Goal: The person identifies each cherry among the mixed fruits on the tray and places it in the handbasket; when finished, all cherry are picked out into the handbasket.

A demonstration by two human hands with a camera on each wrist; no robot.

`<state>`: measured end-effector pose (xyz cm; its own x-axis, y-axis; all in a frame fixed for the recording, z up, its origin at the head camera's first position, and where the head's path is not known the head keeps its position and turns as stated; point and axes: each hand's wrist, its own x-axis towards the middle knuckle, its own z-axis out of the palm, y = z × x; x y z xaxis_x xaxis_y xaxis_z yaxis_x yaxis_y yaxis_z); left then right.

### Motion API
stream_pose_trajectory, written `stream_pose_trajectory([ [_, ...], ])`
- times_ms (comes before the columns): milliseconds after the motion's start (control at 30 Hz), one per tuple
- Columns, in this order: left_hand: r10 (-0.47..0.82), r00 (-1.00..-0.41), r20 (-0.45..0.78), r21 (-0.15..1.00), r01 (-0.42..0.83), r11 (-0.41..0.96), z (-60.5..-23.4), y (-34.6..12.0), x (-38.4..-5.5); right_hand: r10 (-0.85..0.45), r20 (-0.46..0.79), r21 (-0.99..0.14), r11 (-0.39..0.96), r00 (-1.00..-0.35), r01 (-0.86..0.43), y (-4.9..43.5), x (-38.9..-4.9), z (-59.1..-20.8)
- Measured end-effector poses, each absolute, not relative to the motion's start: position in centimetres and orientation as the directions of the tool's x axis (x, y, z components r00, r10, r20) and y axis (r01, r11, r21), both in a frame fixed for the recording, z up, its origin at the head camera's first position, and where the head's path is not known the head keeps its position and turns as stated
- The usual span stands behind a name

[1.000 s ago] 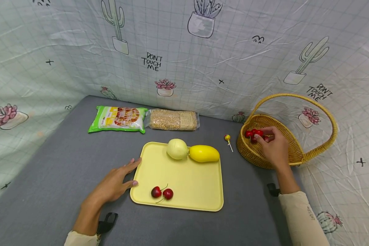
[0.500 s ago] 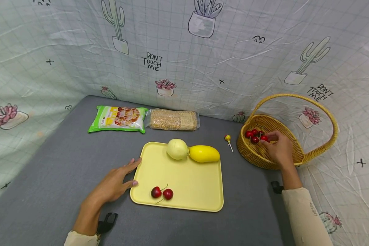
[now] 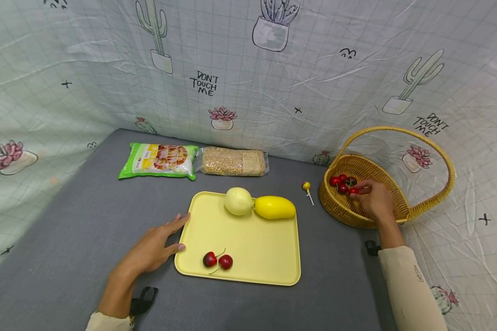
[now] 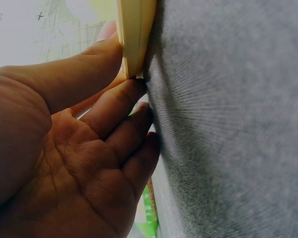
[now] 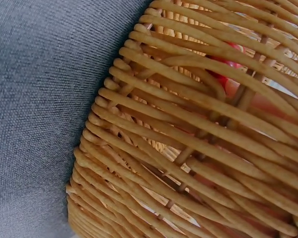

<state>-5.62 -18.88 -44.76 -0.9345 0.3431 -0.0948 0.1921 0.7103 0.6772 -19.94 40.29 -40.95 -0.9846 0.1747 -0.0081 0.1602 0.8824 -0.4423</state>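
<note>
My right hand reaches into the wicker basket and pinches a red cherry between thumb and fingertips. Several more cherries lie at the basket's left end. In the right wrist view the basket's woven side hides most of this hand. My left hand rests against the left edge of the yellow tray, its thumb and fingertips touching the rim. In the left wrist view, relaxed fingers lie at the tray's edge, close to the cloth. Two dark red cherries with stems lie near the tray's front.
At the tray's back lie a pale green round fruit and a yellow mango. A lollipop lies between tray and basket. Behind are a green-edged food bag and a clear pack of grains, before a printed cloth wall.
Inside the basket, my right hand has moved right and a little nearer, away from the cherry cluster, and now pinches one cherry beside it. The left hand and tray have stayed put.
</note>
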Motion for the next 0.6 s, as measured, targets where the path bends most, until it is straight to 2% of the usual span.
stream_pose_trajectory([
  [367, 0.344, -0.934, -0.095, 0.684, 0.19, 0.704, -44.81, -18.85, -5.58, 0.175, -0.08, -0.427, 0.883, -0.981, 0.192, 40.19, -20.05, -41.2],
  [600, 0.342, -0.935, -0.095, 0.682, 0.189, 0.707, -44.79, -18.77, -5.52, 0.17, -0.025, -0.445, 0.881, -0.985, 0.163, 40.22, -19.97, -41.5],
])
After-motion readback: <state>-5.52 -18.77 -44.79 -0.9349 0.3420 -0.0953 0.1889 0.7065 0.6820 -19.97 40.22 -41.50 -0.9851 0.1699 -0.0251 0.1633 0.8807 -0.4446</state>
